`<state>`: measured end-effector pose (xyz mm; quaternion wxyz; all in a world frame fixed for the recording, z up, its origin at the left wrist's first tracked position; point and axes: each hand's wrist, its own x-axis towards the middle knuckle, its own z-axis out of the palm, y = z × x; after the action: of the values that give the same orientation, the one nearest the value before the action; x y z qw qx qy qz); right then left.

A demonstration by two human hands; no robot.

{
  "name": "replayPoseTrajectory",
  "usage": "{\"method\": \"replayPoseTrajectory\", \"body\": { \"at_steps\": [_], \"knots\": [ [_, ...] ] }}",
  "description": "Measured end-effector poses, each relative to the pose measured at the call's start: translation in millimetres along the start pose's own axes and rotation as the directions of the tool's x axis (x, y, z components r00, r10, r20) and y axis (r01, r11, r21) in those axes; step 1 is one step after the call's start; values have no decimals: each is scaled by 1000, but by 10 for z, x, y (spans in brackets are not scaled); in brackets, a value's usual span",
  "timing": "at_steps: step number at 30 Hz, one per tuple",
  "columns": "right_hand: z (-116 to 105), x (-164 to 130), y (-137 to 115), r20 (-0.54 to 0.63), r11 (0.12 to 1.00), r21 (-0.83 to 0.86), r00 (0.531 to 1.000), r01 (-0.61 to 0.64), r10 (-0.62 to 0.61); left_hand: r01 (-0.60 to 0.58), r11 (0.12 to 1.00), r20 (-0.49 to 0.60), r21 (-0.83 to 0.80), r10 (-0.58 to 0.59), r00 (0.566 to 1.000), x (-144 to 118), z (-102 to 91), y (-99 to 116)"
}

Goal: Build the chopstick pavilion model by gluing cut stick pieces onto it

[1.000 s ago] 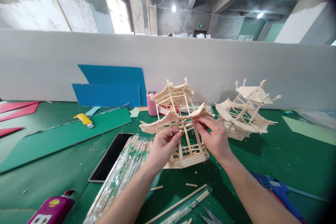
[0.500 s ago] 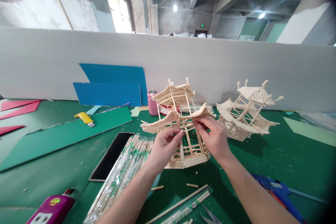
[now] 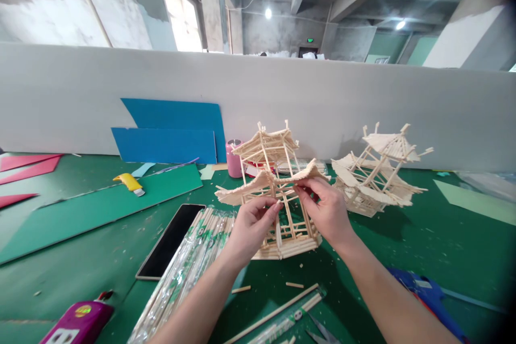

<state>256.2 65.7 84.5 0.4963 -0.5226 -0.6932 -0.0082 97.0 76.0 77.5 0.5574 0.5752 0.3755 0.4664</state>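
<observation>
A two-tiered pagoda model (image 3: 288,247) built of thin wooden sticks stands on the green table in front of me. My left hand (image 3: 258,223) is closed at its near left side, thumb and forefinger pinched on an upright wooden stick (image 3: 278,234) whose tip shows beside the thumb. Just under the right eave of the lower roof (image 3: 308,172), my right hand (image 3: 324,207) is closed too, its fingertips pressed together against the frame. What those fingertips hold is hidden. Behind and to the right, a second stick pagoda (image 3: 379,172) sits apart from both hands.
Bagged chopsticks (image 3: 181,274) and a phone (image 3: 169,242) lie to the left. A yellow utility knife (image 3: 129,183) rests near a green board (image 3: 100,209). Scissors (image 3: 322,331) lie in front, a blue glue gun (image 3: 427,298) at right. A pink can (image 3: 234,160) stands behind.
My right fingertips have shifted very slightly left under the eave. The left hand keeps its pinch, and the pagoda stays in place.
</observation>
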Motion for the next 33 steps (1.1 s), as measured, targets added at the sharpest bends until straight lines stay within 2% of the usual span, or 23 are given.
{"method": "replayPoseTrajectory", "body": {
  "at_steps": [22, 28, 33],
  "knots": [
    [15, -5, 6, -13, 999, 47, 1000, -19, 19, -31, 999, 11, 42, 31, 999, 15, -10, -20],
    [21, 11, 1, -9, 992, 112, 998, -58, 59, -87, 990, -3, 112, 88, 996, 14, -12, -42],
    [-58, -6, -52, 40, 959, 234, 987, -159, 154, -189, 959, -91, 213, 212, 973, -76, -13, -27]
  ]
}}
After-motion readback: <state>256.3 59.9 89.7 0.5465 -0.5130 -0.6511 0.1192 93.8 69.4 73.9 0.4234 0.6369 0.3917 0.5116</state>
